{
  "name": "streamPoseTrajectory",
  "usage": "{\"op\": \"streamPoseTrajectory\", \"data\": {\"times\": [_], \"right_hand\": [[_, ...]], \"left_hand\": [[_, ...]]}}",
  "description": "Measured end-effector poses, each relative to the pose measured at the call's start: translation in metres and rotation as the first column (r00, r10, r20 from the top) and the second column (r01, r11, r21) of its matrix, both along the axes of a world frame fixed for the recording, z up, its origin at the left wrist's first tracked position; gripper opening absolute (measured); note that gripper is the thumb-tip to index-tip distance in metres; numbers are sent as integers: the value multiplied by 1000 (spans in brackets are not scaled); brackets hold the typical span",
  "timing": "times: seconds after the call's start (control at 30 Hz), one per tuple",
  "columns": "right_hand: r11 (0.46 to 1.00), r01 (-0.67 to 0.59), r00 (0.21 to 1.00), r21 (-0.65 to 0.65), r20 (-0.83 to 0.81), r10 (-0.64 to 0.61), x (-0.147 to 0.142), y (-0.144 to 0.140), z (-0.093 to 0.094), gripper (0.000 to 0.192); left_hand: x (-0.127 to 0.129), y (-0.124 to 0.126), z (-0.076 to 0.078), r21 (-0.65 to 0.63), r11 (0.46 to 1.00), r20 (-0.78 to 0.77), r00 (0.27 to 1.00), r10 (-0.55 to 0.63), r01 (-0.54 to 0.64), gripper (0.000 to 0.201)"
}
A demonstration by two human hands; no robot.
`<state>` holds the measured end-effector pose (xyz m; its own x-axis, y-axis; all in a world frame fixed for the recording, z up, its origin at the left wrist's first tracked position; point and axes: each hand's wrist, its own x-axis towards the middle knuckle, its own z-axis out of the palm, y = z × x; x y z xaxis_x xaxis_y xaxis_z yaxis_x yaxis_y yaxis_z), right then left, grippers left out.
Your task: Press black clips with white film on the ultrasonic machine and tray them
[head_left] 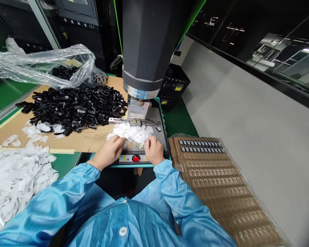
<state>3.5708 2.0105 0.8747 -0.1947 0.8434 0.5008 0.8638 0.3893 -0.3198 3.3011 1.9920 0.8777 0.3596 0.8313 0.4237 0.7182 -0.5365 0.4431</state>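
A heap of small white plastic pieces (130, 133) lies on the metal base of a press-like machine (144, 44). At the heap's front left edge is my left hand (110, 151), its fingers curled and pinched against the white pieces. My right hand (153, 150) is closed at the front right edge, fingertips touching the pieces. Whatever either hand grips is hidden by the fingers. Just behind the heap sits a metal fixture (136, 121) under the machine's head. A small black part (158, 128) rests on the base to the right.
Black plastic parts (79, 106) are piled on cardboard (92, 142) at left, with a clear plastic bag (79, 56) behind. More white pieces (18, 181) spread at lower left. A red button (136, 158) is between my hands. Stacked clear trays (216, 185) stand right, holding two rows of parts (201, 145).
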Motion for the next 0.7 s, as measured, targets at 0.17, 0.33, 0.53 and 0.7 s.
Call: {"op": "streamPoseTrajectory", "data": {"times": [0.17,0.33,0.53,0.7], "right_hand": [[999,-30,999,28,19,29,4,39,23,26],[1000,-10,996,-27,93,12,-7,74,24,28],[997,18,984,-71,179,-5,-26,98,20,29],[991,55,967,-119,255,-23,-35,99,21,30]], "left_hand": [[-10,34,23,-102,988,205,969,139,-120,21],[-8,71,25,-138,981,141,978,154,-135,32],[13,114,10,-64,993,-34,994,100,-102,40],[33,134,5,-75,987,-176,976,125,-140,40]]}}
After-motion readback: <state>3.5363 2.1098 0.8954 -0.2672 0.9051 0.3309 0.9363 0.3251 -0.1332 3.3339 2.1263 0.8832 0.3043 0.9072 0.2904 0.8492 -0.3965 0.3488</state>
